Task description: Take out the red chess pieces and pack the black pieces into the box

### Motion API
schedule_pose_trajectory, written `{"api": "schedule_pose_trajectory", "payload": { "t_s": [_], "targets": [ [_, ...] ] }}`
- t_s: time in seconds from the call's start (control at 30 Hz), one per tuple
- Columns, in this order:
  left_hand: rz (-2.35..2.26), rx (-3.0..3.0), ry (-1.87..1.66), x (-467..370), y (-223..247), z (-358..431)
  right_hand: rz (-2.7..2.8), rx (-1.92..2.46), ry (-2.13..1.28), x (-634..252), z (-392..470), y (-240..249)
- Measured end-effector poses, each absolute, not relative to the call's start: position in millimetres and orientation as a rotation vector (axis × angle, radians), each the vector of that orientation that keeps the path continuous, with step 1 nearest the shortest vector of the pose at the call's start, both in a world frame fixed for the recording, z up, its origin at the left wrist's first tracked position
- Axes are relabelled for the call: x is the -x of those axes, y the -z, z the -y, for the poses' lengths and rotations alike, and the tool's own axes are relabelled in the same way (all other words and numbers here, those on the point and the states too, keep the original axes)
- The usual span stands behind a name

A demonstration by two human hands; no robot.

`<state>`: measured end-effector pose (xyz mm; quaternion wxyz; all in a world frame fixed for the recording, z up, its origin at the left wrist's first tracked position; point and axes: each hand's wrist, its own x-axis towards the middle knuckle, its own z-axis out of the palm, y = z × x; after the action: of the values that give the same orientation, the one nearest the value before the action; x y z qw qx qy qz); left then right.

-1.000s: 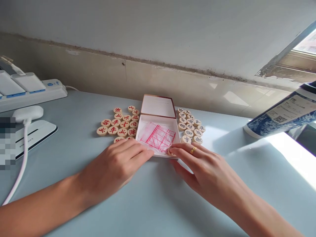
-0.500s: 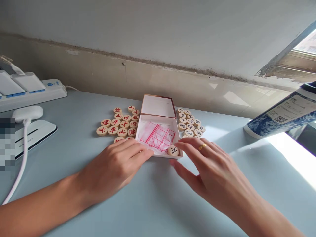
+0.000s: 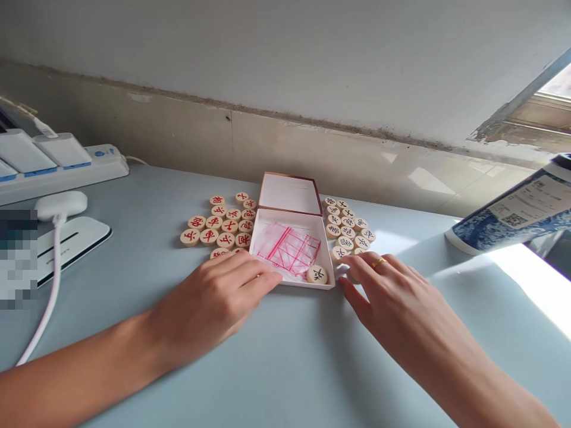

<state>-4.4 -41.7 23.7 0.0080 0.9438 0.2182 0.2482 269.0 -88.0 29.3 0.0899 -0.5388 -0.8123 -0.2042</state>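
An open white box (image 3: 331, 255) stands on the grey table, its lid (image 3: 289, 193) tipped back. Inside are a folded sheet with red lines (image 3: 289, 249) and one black-marked round piece (image 3: 317, 274) in the near right corner. Red-marked pieces (image 3: 209, 236) lie left of the box, black-marked ones (image 3: 345, 242) right of it. My left hand (image 3: 218, 297) rests at the box's near left corner, fingers together; what they hold, if anything, is hidden. Over the nearest black-marked pieces, my right hand (image 3: 388, 297) has thumb and forefinger apart, with a pale piece partly visible between them.
At the left are a white power strip (image 3: 96, 169) with plugs, a white charger (image 3: 62, 205) with its cable, and a white flat device (image 3: 74, 244). A blue patterned cylinder (image 3: 513, 208) lies at the right. Behind the table runs a wall (image 3: 285, 148).
My right hand has moved right, away from the piece in the box to the black-marked pieces outside. My left hand stays at the box corner. The view has shifted slightly.
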Motion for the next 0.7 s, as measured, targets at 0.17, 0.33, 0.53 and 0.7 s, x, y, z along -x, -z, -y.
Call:
{"api": "schedule_pose_trajectory", "payload": {
  "t_s": [0.17,0.33,0.53,0.7],
  "targets": [
    [-0.7,-2.947,-0.768,4.0,-24.0,41.9,2.429,1.488,0.537,-267.7,85.7,-32.9],
    [-0.695,-2.939,-0.777,3.1,-24.1,41.7,2.434,1.441,0.402,-266.7,82.1,-36.2],
    [-0.711,-2.922,-0.8,3.3,-22.2,43.7,2.424,1.534,0.27,-266.6,78.6,-34.5],
    [-0.714,-2.913,-0.797,4.0,-20.6,44.3,2.43,1.532,0.224,-266.4,77.6,-33.3]
  ]
}}
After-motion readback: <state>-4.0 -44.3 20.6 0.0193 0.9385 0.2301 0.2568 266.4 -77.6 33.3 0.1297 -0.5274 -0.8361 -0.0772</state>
